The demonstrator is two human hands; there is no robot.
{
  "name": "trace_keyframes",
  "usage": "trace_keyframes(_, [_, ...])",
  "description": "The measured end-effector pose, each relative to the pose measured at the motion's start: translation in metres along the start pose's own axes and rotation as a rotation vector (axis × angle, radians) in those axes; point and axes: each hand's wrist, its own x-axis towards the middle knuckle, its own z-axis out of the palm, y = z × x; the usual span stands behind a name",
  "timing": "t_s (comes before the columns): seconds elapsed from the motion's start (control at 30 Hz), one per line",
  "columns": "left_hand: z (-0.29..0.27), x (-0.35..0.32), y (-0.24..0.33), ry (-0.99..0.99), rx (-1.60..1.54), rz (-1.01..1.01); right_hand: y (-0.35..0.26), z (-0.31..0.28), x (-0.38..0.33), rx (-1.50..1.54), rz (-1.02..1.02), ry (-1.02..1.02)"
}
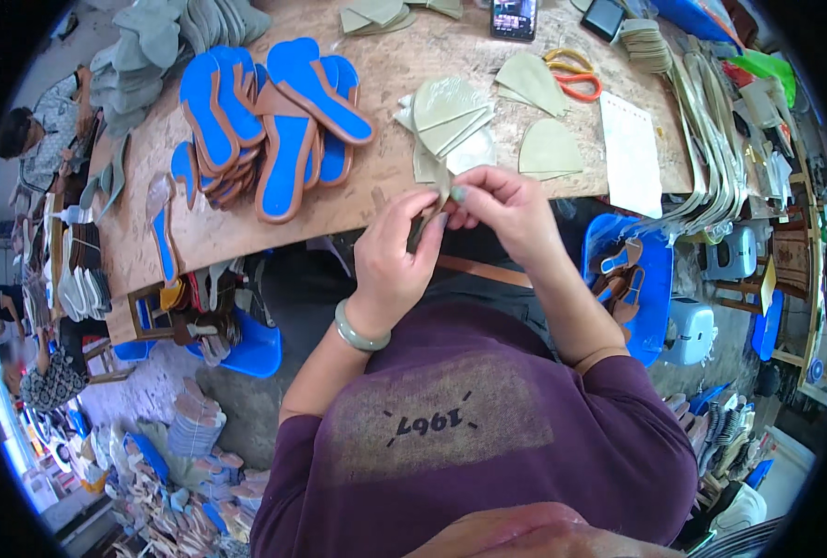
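Observation:
My left hand (399, 246) and my right hand (506, 209) meet at the table's near edge. Both sets of fingers are pinched on a thin khaki piece (442, 177), seen nearly edge-on and partly covered by the fingertips. Just beyond my hands lies a fanned stack of khaki rounded pieces (449, 107), some with a shiny surface. Two smaller groups of half-oval khaki pieces, one farther back (532, 82) and one nearer (550, 147), rest to the right. A heap of blue insoles with brown edges (288, 167) is piled to the left.
Orange-and-yellow-handled scissors (576, 76), a white paper sheet (630, 153) and a phone (513, 19) lie on the wooden table (339, 209). Long pale strips (711, 139) hang off its right end. Below stands a blue bin (655, 307). Other people (51, 139) are at left.

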Motion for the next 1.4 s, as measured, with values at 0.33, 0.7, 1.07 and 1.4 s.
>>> trace_keyframes(0.33, [-0.010,0.003,0.006,-0.024,-0.236,-0.186,0.009,0.006,-0.001,-0.098,-0.167,-0.078])
trace_keyframes(0.7, [-0.015,0.001,0.005,-0.090,-0.294,-0.260,-0.008,0.003,0.001,-0.631,-0.616,0.130])
trace_keyframes(1.07, [-0.014,0.002,0.006,-0.004,-0.547,-0.438,-0.009,0.013,0.002,-0.697,-0.854,0.034])
trace_keyframes(1.4, [-0.015,-0.003,0.006,0.050,-0.513,-0.453,-0.008,0.022,0.002,-0.739,-0.849,0.137])
